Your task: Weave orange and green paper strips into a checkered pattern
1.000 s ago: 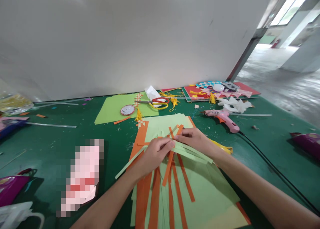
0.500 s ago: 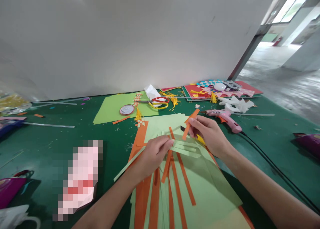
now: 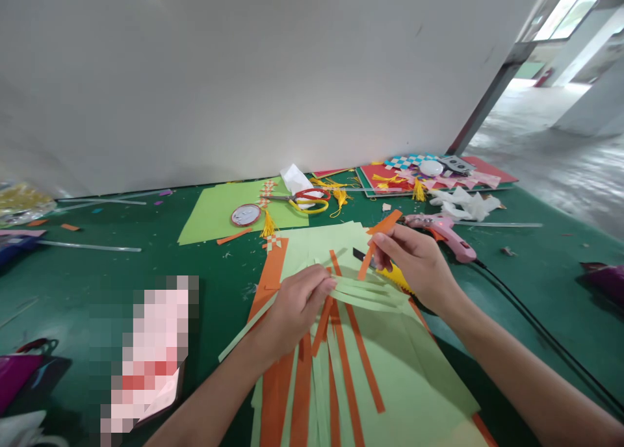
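Note:
My left hand (image 3: 303, 307) pinches several pale green paper strips (image 3: 363, 292) between thumb and fingers, and their ends fan out to the right. In the fingertips of my right hand (image 3: 416, 255) is an orange paper strip (image 3: 385, 223), which looks bent where I grip it. Below my hands lie pale green sheets (image 3: 414, 369) with loose orange strips (image 3: 363, 356) spread over them. A yellow utility knife (image 3: 396, 278) rests on the sheets, partly hidden by my right hand. A small orange-and-white woven paper piece (image 3: 273, 242) sits at the sheets' far left corner.
Scissors (image 3: 312, 203), a round tape roll (image 3: 246, 214) and a yellow tassel (image 3: 268, 225) lie on a bright green sheet (image 3: 205, 216). To the right is a pink glue gun (image 3: 446, 234) with a black cable. A blurred-out pink object (image 3: 153, 356) lies left.
My right hand has shifted slightly right, and the orange strip in it now shows a bend, its upper end swung rightward. My left hand keeps its pinch on the green strips.

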### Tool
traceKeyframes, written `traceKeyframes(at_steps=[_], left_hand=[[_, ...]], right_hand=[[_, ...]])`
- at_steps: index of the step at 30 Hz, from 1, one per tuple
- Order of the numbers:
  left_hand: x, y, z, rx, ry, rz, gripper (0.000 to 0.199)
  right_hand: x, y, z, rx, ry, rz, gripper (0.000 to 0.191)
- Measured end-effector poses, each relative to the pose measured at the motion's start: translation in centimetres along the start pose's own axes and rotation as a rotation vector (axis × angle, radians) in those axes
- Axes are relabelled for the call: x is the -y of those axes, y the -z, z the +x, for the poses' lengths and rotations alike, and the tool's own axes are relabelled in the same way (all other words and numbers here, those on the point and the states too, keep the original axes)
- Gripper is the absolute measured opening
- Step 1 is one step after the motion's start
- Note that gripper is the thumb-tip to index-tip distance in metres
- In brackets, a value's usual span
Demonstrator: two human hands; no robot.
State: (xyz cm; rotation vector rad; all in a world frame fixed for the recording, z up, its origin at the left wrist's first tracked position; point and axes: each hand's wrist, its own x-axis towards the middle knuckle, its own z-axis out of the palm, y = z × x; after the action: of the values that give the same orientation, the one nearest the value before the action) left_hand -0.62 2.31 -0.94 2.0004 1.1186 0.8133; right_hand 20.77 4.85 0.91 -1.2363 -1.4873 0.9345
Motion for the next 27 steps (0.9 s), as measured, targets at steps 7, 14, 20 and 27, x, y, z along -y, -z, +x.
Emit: traceKeyframes(at_steps=[7, 14, 20, 27], left_hand=[[-0.01, 0.00, 0.04, 0.012, -0.004, 0.007, 0.033], [0.14, 0.02, -0.07, -0.002, 0.016, 0.028, 0.033], [0.04, -0.05, -0.04, 0.024, 0.046, 0.058, 0.036], [0.01, -0.08, 0.09, 0.030, 0.055, 0.069, 0.036]], right_hand=[[0.08, 0.28, -0.12, -0.007, 0.033, -0.070, 0.034], [0.17, 0.11, -0.22, -0.033, 0.035, -0.048, 0.033], [0.51, 0.13, -0.49, -0.049, 0.081, -0.039, 0.031], [0.30, -0.05, -0.59, 0.027, 0.109, -0.198, 0.035]])
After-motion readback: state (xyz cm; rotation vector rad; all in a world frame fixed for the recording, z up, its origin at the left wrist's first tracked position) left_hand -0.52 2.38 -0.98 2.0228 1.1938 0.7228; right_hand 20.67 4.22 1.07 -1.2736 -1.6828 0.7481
